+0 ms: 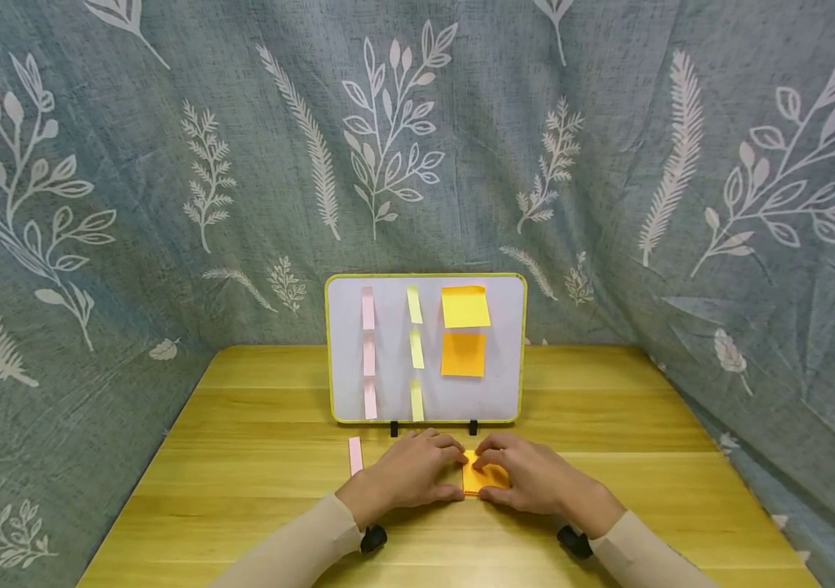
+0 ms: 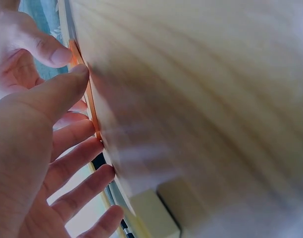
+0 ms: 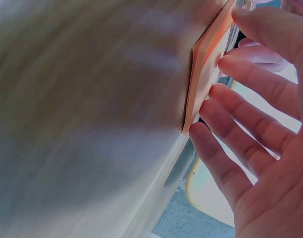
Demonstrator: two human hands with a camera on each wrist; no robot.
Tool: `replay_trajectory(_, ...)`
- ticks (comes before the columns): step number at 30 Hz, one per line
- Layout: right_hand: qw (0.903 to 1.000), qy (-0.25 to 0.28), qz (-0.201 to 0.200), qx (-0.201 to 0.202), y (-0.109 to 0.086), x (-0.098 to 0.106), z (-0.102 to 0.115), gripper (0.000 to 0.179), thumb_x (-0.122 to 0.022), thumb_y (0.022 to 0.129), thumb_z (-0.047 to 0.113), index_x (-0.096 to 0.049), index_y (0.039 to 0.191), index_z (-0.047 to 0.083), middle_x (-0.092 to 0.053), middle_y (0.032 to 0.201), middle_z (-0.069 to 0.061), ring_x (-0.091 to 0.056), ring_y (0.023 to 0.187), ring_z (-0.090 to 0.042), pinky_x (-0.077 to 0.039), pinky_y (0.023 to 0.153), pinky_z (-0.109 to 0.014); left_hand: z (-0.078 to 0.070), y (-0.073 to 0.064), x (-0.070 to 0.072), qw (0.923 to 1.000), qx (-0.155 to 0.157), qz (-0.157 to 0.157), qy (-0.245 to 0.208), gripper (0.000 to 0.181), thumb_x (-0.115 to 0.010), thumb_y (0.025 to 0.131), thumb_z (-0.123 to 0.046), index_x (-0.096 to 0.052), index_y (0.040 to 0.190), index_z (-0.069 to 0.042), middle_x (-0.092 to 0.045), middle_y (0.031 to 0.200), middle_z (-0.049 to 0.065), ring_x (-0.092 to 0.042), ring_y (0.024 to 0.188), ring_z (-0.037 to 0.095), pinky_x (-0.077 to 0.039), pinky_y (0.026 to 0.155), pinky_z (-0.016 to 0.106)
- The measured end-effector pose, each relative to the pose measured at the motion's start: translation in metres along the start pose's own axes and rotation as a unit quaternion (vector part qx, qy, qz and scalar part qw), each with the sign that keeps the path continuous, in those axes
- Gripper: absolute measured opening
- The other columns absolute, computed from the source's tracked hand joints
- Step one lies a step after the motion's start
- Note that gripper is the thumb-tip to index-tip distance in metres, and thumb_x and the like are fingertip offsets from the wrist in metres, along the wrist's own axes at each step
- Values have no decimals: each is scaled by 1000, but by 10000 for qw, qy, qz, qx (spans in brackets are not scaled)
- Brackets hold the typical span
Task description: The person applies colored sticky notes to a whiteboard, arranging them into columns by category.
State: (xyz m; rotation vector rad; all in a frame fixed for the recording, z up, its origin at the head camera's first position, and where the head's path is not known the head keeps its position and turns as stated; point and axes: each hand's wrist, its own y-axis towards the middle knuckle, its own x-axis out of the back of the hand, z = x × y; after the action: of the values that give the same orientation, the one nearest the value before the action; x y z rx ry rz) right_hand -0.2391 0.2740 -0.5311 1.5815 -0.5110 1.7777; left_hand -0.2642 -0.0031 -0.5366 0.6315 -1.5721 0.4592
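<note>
A pad of orange sticky notes (image 1: 471, 483) lies on the table between both hands. My left hand (image 1: 417, 469) touches the pad's left side, thumb tip at the near corner and index fingertip at the far one. Its other fingers are spread and fairly straight in the left wrist view. My right hand (image 1: 531, 474) holds the pad from the right, thumb at the near edge and fingers bent over the top. In the right wrist view, the orange pad (image 3: 203, 64) stands edge-on under those fingertips. The hand hides the pad's right part in the head view.
A yellow-framed whiteboard (image 1: 428, 400) stands upright behind the hands, bearing pink strips (image 1: 369, 354), pale yellow strips (image 1: 416, 349), a yellow note (image 1: 465, 307) and an orange note (image 1: 463, 354). Left of my left hand, another pink strip (image 1: 355, 456) lies on the wooden table (image 1: 241, 474). Patterned curtains (image 1: 241, 147) surround the table.
</note>
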Motion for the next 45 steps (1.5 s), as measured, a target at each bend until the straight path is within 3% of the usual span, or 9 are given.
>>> replay_trajectory(6,9998,-18,-139,124,0,-1,-1,15,-85,108,30,-88,119,22,-79,133,1,-79,120,-23,-70,99,-46,-1,-1,2,10000,-5,-19,-56,53,-78,109,-63,-79,148,-27,-74,158,-10,-68,148,19,-59,124,47)
replay_trajectory(11,9990,-15,-348,266,3,0,-1,5,-85,107,21,-89,111,20,-82,123,4,-81,109,-17,-71,91,-38,-1,-1,4,10000,0,-44,-89,52,-78,109,-62,-80,147,-27,-75,157,-9,-69,147,19,-59,122,46)
replay_trajectory(20,9983,236,-516,116,6,-2,1,9,-89,102,14,-88,103,22,-83,106,13,-72,84,-3,-59,71,-21,-2,-1,3,9998,46,-20,-175,51,-77,110,-62,-80,147,-27,-74,158,-10,-68,146,19,-59,123,47)
replay_trajectory(25,9978,322,-566,106,6,-3,2,12,-89,101,12,-87,99,23,-80,100,14,-65,77,0,-51,67,-17,-2,-1,3,9999,53,-36,-143,49,-77,110,-61,-80,146,-28,-75,157,-10,-69,145,18,-60,120,45)
replay_trajectory(33,9966,398,-725,-3,6,-5,0,14,-89,99,11,-84,95,23,-79,94,14,-66,78,1,-55,69,-18,-5,1,4,9996,121,-210,-137,43,-78,109,-61,-83,138,-28,-79,146,-11,-73,131,16,-63,110,41)
replay_trajectory(38,9948,607,-789,-217,7,-5,-2,15,-87,100,7,-82,98,21,-82,94,11,-75,85,-3,-64,75,-24,-9,6,1,9985,332,-415,-105,43,-81,106,-64,-84,130,-28,-82,135,-11,-72,116,14,-61,97,36)
replay_trajectory(45,9913,798,-895,-540,9,-3,-1,12,-85,102,3,-81,102,15,-83,94,7,-72,85,3,-64,74,-23,-16,14,-5,9961,628,-627,3,44,-86,101,-65,-83,122,-26,-82,126,-10,-71,108,13,-55,84,30)
